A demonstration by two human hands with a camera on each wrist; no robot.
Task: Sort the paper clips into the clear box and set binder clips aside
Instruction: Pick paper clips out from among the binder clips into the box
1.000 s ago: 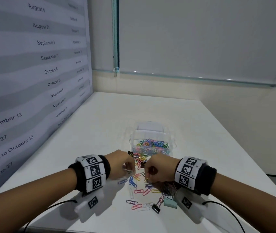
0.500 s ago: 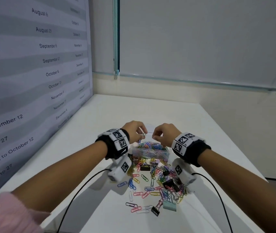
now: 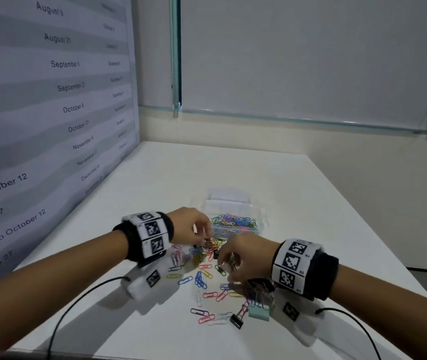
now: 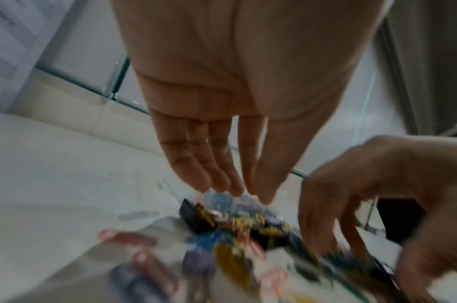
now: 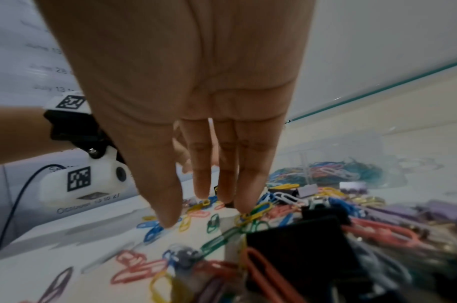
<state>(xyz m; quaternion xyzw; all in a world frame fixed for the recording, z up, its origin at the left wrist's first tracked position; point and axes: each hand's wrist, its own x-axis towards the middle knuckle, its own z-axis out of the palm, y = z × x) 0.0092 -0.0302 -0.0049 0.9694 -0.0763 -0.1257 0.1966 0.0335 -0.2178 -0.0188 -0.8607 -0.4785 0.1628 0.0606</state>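
Observation:
A clear box (image 3: pixel 262 221) holds many coloured paper clips (image 3: pixel 233 220). In front of it, loose paper clips (image 3: pixel 202 279) and binder clips lie mixed in a pile on the white table. My left hand (image 3: pixel 205 239) reaches down over the far end of the pile, its fingers (image 4: pixel 222 180) straight and empty; that view is blurred. My right hand (image 3: pixel 226 266) hovers over the pile's middle. Its fingertips (image 5: pixel 248 205) touch a yellow clip (image 5: pixel 258 210), and it grips nothing. A black binder clip (image 3: pixel 235 321) and a mint one (image 3: pixel 258 312) lie nearest me.
A printed date chart (image 3: pixel 51 113) covers the wall along the table's left side. The box's clear lid (image 3: pixel 229 196) lies behind the box. Camera cables (image 3: pixel 77 302) trail over the near table edge. Another black binder clip (image 5: pixel 294 242) sits just under my right wrist.
Both hands rose from the pile to above the clear box, then came back down toward me. They now hang over the loose pile.

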